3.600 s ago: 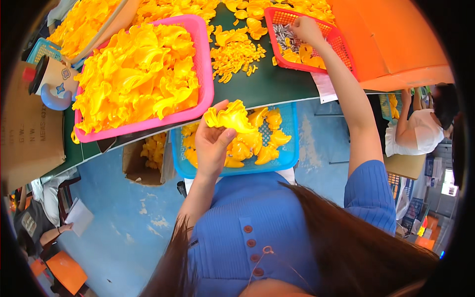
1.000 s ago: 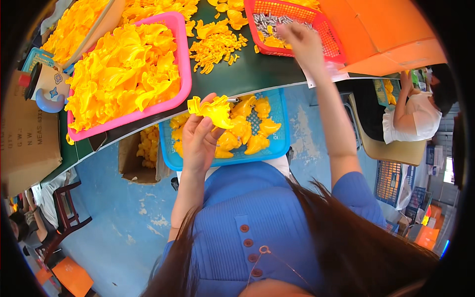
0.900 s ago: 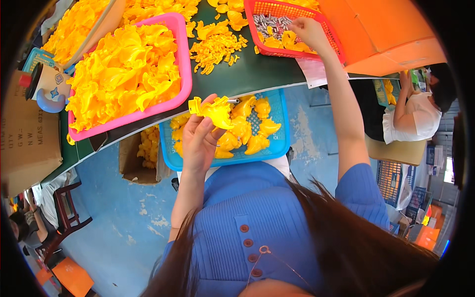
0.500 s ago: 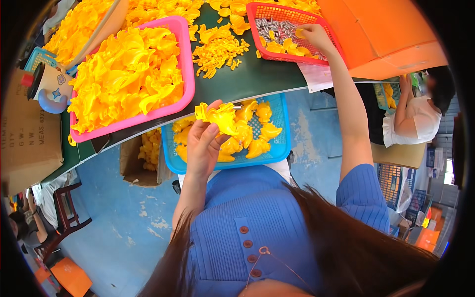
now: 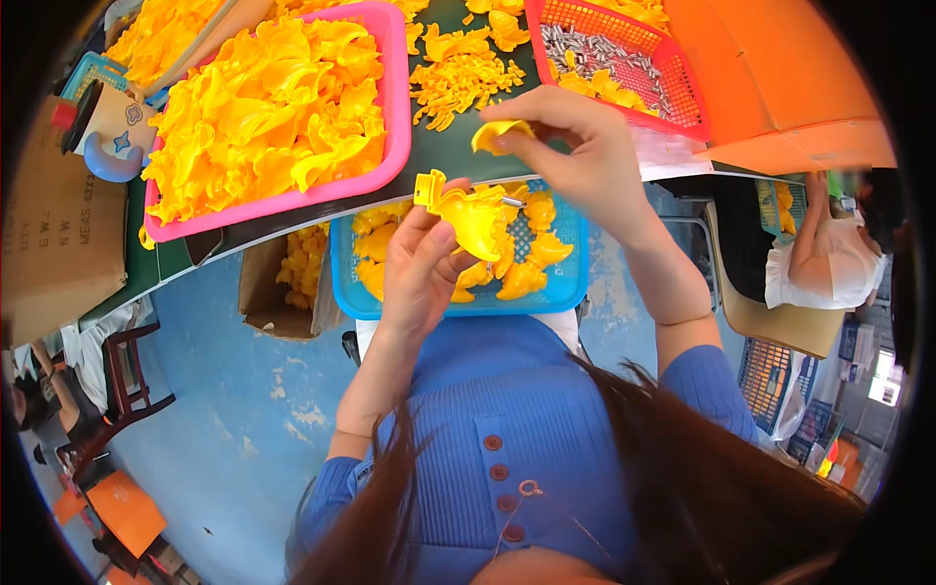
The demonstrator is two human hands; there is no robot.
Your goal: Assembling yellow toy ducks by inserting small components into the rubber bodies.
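My left hand (image 5: 426,261) grips a hollow yellow plastic shell (image 5: 475,226) with a small metal pin (image 5: 511,202) sticking out at its right side. Up and to the right of it, my right hand (image 5: 592,156) pinches a smaller curved yellow plastic piece (image 5: 499,134) between thumb and fingers, apart from the shell. Below both hands, at my lap, a blue basket (image 5: 363,306) holds several yellow plastic parts. Beyond my right hand lies a red basket (image 5: 694,76) with small metal cylinders (image 5: 595,51) and yellow pieces (image 5: 606,86).
A pink tray (image 5: 399,146) heaped with yellow shells stands on the green table (image 5: 453,156) at left. Small yellow bits (image 5: 458,90) lie beside it. An orange box (image 5: 780,78) is at the right, a cardboard carton (image 5: 68,234) at far left. Another person (image 5: 829,253) sits at right.
My right hand has come back from the red basket toward my left hand, bringing the small yellow piece. My left hand still holds the shell. The whole view has shifted slightly.
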